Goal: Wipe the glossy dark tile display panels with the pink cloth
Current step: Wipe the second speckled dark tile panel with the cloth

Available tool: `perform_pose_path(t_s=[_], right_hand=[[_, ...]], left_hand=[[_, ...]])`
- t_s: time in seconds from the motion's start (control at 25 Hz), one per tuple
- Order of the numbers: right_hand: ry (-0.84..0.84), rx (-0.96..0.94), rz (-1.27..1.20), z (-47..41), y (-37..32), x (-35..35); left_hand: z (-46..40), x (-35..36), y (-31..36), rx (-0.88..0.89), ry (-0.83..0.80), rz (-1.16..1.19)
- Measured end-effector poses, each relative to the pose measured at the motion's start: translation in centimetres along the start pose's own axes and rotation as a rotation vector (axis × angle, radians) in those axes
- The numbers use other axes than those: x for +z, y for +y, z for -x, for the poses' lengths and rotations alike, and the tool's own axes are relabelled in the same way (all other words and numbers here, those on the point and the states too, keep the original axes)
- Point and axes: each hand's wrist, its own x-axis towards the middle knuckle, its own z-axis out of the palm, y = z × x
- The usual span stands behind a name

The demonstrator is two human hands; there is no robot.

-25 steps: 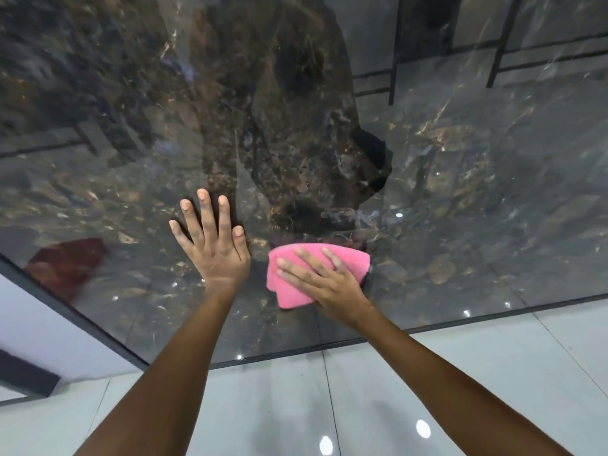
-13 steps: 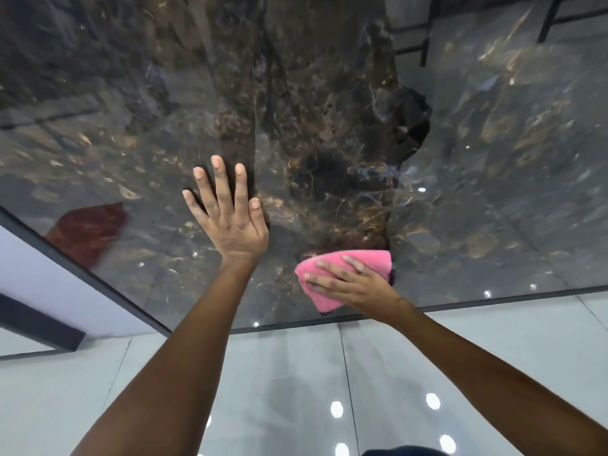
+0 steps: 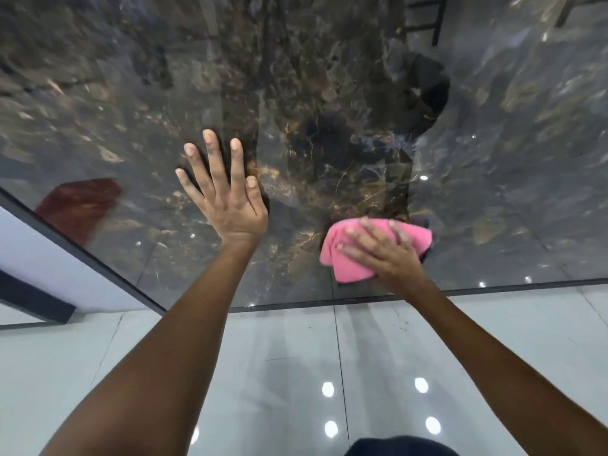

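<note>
Two bare hands rest on the glossy dark marble-pattern tile panel [image 3: 329,110]. The left hand [image 3: 227,199] lies flat with fingers spread apart. The right hand [image 3: 385,255] presses the crumpled pink cloth [image 3: 345,264] near the panel's lower edge, fingers straight and slightly apart.

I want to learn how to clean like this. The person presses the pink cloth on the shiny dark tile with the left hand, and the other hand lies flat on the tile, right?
Not quite: the head view shows the right hand pressing the pink cloth on the shiny dark tile. The left hand is the one lying flat on the tile.
</note>
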Motion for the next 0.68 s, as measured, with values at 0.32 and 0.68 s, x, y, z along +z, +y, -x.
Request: perform_pose_path(t_s=[0.32,0.68], right_hand=[[-0.03,-0.127,0.037,-3.4,4.9,-5.4],[0.08,-0.009,0.121,-17.4,17.8,-17.7]], left_hand=[[-0.5,-1.7,1.1,-0.061,-0.147,-0.015],[-24.2,-2.7,12.1,-0.155,0.025,0.291]])
